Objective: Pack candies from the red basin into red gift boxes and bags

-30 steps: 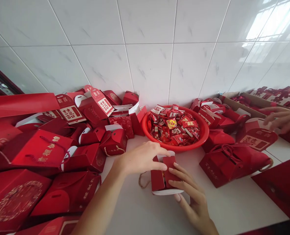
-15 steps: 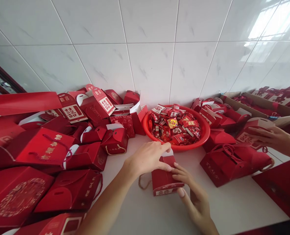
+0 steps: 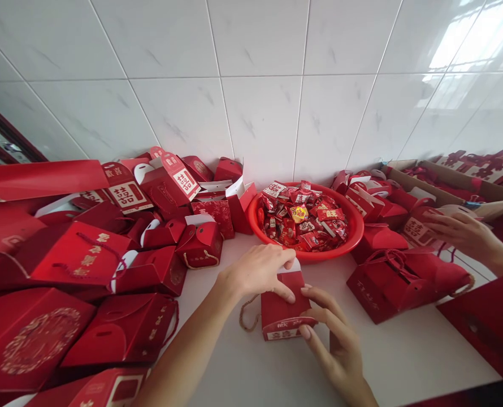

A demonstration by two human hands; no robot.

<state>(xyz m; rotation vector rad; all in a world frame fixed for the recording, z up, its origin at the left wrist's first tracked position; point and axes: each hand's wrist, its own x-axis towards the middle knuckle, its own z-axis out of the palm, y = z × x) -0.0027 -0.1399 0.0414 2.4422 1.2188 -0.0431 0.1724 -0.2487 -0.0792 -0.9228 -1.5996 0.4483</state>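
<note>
A small red gift box (image 3: 278,310) lies on the white table in front of me, its near side showing a pale patterned strip and its far end a white flap. My left hand (image 3: 257,274) grips the far part, thumb on top and fingers curled over the far edge. At the near right corner, my right hand (image 3: 335,328) pinches the box between thumb and fingers. A twisted cord (image 3: 248,322) loops out on the left side. Just beyond stands a red basin (image 3: 355,237) heaped with wrapped candies (image 3: 304,217).
Many red boxes (image 3: 120,322) are piled on the left. A corded red box (image 3: 382,294) stands to the right, near a cardboard carton (image 3: 433,175). Another person's hand (image 3: 463,229) touches a box at far right. A tiled wall (image 3: 260,124) closes the back.
My right fingers have shifted on the box's right side, the thumb now at its near edge. The box has moved slightly left. The other person's hand has tilted the box it touches.
</note>
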